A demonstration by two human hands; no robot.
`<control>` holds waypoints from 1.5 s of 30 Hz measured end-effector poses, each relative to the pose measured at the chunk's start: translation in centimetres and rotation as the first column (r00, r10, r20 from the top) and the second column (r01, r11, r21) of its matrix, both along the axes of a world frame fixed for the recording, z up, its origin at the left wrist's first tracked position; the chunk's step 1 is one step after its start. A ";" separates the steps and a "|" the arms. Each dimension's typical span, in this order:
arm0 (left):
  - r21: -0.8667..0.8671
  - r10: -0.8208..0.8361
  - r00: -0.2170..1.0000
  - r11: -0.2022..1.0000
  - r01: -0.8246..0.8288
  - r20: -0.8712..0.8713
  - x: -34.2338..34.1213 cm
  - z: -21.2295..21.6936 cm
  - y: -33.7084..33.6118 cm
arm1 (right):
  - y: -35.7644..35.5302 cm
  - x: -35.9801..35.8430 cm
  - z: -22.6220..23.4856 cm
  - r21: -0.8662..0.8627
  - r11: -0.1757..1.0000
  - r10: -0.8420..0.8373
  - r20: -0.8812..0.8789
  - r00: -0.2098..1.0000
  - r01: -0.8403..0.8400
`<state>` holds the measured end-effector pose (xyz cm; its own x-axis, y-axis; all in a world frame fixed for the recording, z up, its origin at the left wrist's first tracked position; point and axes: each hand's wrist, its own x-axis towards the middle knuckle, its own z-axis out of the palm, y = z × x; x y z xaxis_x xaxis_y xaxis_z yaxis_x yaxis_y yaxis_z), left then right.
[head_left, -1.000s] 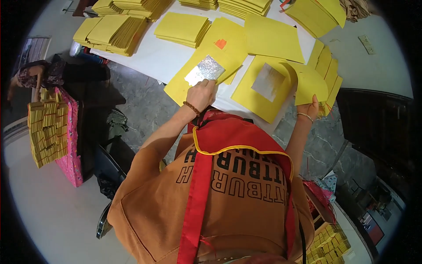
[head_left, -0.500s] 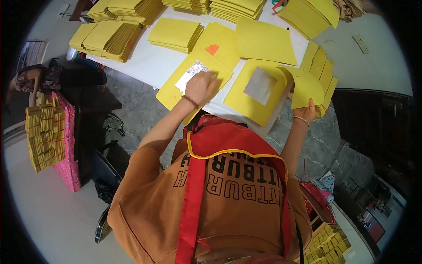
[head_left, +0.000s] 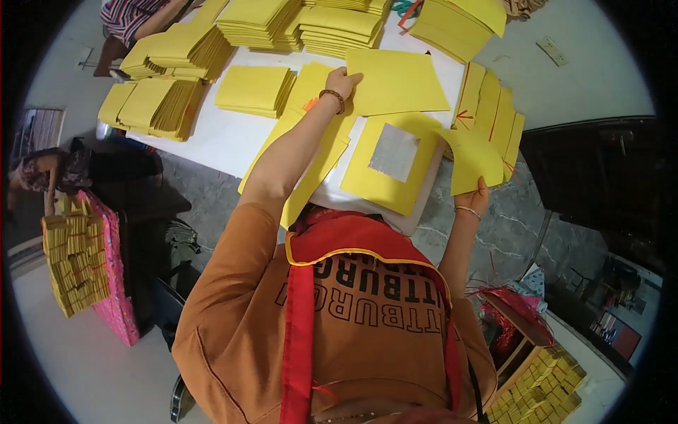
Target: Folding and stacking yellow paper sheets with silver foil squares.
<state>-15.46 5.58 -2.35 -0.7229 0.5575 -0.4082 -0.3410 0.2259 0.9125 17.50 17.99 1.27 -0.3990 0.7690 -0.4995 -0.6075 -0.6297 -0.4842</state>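
My left hand (head_left: 342, 83) is at the left edge of a flat yellow paper sheet (head_left: 401, 85), its fingers closed on that edge. My right hand (head_left: 474, 198) pinches the lower edge of another yellow paper sheet (head_left: 467, 159), which curves up beside the table's right side. Between my arms lies a yellow sheet with a silver square (head_left: 394, 152) on it. Under my left forearm are more yellow sheets (head_left: 321, 166), overlapping and tilted; the forearm covers most of the top one. A bit of orange (head_left: 311, 104) shows beside my wrist.
Folded yellow paper stacks (head_left: 159, 106) line the far and left parts of the white table (head_left: 212, 152). Bundles with red ties (head_left: 487, 106) stand at the right edge. A person's striped sleeve (head_left: 131, 20) shows far left. Yellow bundles (head_left: 74, 258) sit on a pink-covered surface at left.
My left hand has moved up and away from the silver-faced sheet to the edge of the far yellow sheet. My right hand still holds its sheet. The whole view has shifted slightly.
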 end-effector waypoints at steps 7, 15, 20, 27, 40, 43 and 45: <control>-0.003 -0.015 0.766 1.000 0.017 -0.643 5.5 7.2 -1.0 | 1.0 0.7 -1.7 -0.006 0.999 -0.044 -0.020 0.999 0.043; -0.270 -0.164 -0.288 0.885 0.378 -0.943 10.4 5.0 -5.9 | 2.4 0.6 -2.2 -0.009 0.999 -0.036 -0.054 0.998 0.036; -0.282 -0.192 -0.255 0.878 0.386 -0.948 11.3 3.6 -6.6 | 2.7 1.4 -1.9 0.029 1.000 -0.009 -0.065 0.998 0.011; -0.153 -0.073 -0.233 0.927 0.343 -0.970 9.2 6.3 -4.4 | 2.2 1.8 -1.7 0.053 0.998 -0.039 -0.071 0.997 0.043; 0.030 0.091 -0.272 0.975 0.219 -0.958 8.2 11.5 -3.5 | 1.6 3.5 -1.9 0.049 0.998 -0.036 -0.122 0.992 0.042; 0.093 0.127 -0.182 0.979 0.184 -0.975 7.7 11.7 -3.5 | 1.5 3.9 -2.5 0.031 0.998 -0.052 -0.126 0.991 0.056; 0.135 0.154 -0.123 0.980 0.149 -0.980 7.1 11.7 -3.3 | 1.2 3.9 -2.3 0.013 0.998 -0.056 -0.150 0.987 0.059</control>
